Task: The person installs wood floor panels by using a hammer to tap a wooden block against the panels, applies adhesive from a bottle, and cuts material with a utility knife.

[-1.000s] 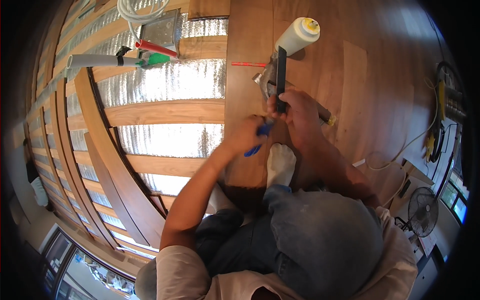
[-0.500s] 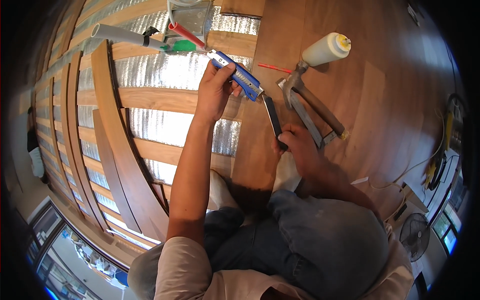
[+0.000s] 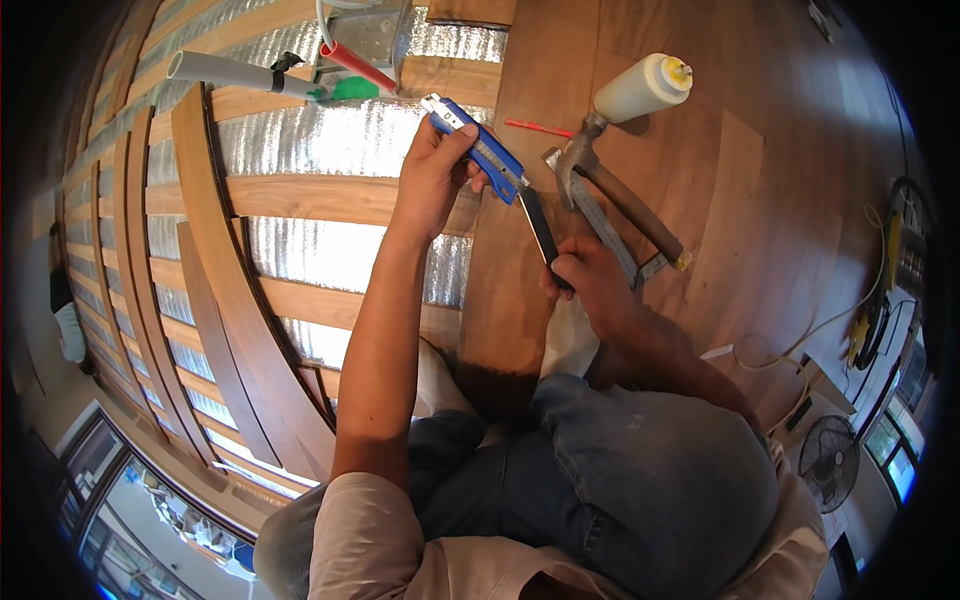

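Note:
My left hand (image 3: 437,165) grips a blue utility knife (image 3: 486,158) with a metal end, thumb along its side. My right hand (image 3: 584,276) pinches the lower end of a long black strip (image 3: 539,228) with one bright edge, which looks like a knife blade. The strip's upper end meets the knife's lower end; whether it sits inside cannot be seen. To the right of these, on the wooden floor, lie a claw hammer (image 3: 627,207), a metal square (image 3: 600,217), a red pencil-like stick (image 3: 539,128) and a pale bottle (image 3: 641,88) with yellow on its tip.
At left, wooden battens (image 3: 310,198) cross silver foil, with loose floorboards (image 3: 222,257) over them. A grey pipe (image 3: 225,74) and a red tube (image 3: 356,66) stick out beyond. A cable (image 3: 822,335) trails at the right near a fan (image 3: 829,468). My knees are close below my hands.
The view has shifted slightly, so the floor items appear a little further left and up. Both hands keep their grips, and the knife and black strip stay end to end.

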### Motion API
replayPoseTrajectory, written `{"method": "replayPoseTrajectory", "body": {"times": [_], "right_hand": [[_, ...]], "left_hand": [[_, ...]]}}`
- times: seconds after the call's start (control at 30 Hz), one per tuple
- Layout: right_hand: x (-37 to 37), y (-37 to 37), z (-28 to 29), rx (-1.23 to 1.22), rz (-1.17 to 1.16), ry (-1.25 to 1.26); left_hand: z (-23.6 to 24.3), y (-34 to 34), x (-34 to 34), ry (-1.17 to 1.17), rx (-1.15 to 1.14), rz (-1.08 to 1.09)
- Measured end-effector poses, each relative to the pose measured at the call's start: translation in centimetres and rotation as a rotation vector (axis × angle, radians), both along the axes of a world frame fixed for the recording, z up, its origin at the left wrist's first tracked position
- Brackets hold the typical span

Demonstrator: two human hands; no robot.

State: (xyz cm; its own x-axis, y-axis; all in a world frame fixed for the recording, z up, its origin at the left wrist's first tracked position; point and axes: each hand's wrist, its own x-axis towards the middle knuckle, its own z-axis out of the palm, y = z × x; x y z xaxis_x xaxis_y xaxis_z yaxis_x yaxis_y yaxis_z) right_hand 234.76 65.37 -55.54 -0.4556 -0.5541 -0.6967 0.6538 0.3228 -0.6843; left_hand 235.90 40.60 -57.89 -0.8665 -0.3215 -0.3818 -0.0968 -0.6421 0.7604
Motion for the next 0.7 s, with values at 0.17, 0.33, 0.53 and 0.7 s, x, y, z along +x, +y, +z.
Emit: {"method": "replayPoseTrajectory", "body": {"times": [0.17,0.33,0.53,0.7], "right_hand": [[-0.2,0.0,0.0,0.053,0.021,0.013],[0.0,0.8,-1.5,0.062,-0.039,-0.005],[-0.1,0.5,-1.1,0.078,-0.032,0.005],[-0.9,-0.4,0.1,0.144,0.013,0.022]], "left_hand": [[-0.1,0.0,0.0,0.023,0.003,-0.008],[0.5,0.0,-0.1,0.017,0.025,0.008],[-0.5,-0.1,0.2,0.000,-0.003,-0.058],[-0.7,1.5,-0.1,-0.063,-0.040,-0.097]]}}
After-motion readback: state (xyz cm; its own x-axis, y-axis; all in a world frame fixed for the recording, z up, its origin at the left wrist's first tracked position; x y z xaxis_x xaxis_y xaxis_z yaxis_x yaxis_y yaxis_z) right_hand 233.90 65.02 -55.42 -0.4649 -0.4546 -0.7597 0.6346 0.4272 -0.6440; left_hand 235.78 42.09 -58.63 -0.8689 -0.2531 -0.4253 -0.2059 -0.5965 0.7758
